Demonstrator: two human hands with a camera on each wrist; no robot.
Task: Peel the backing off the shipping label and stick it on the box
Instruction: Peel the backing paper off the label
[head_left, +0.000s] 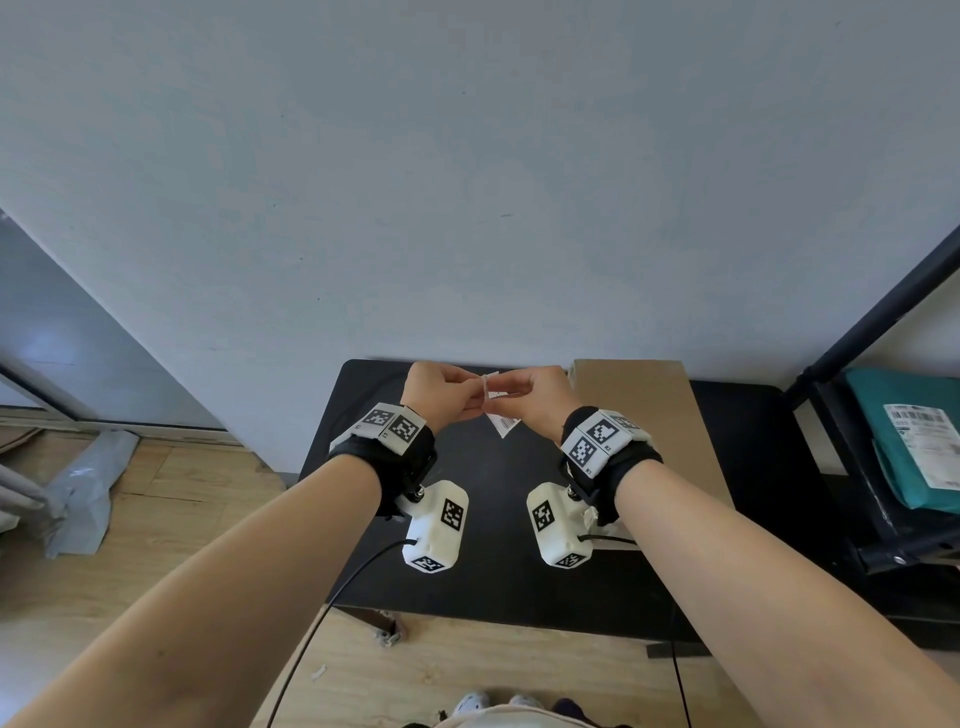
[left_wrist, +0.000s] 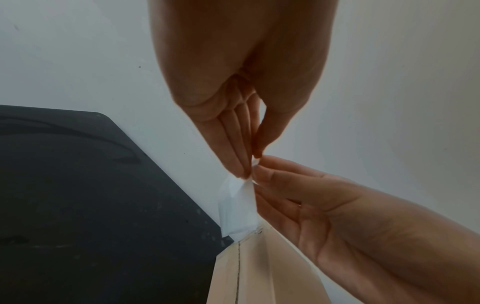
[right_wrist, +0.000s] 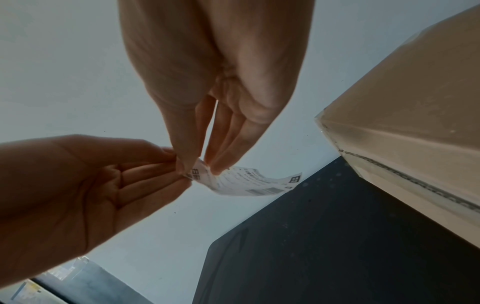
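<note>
Both hands — left (head_left: 441, 393), right (head_left: 535, 400) — fingertip grip pinching shipping label (right_wrist: 244, 182) corner above table (head_left: 498, 519).

**Room: plain wall, black table, wood floor**

Pale grey-white wall (head_left: 467, 182) fills the upper view, a few small marks on it, even daylight. Black table (head_left: 498, 582) pushed against the wall, rounded corners, light dusty specks on top. Light wood plank floor (head_left: 130, 519) below it. Left: grey plastic wrapping (head_left: 83, 493) lying on the floor near a darker doorway or panel (head_left: 57, 343). Right: black metal shelf frame (head_left: 852, 332) holding 1 teal parcel (head_left: 904, 441) with a white printed sticker.
</note>
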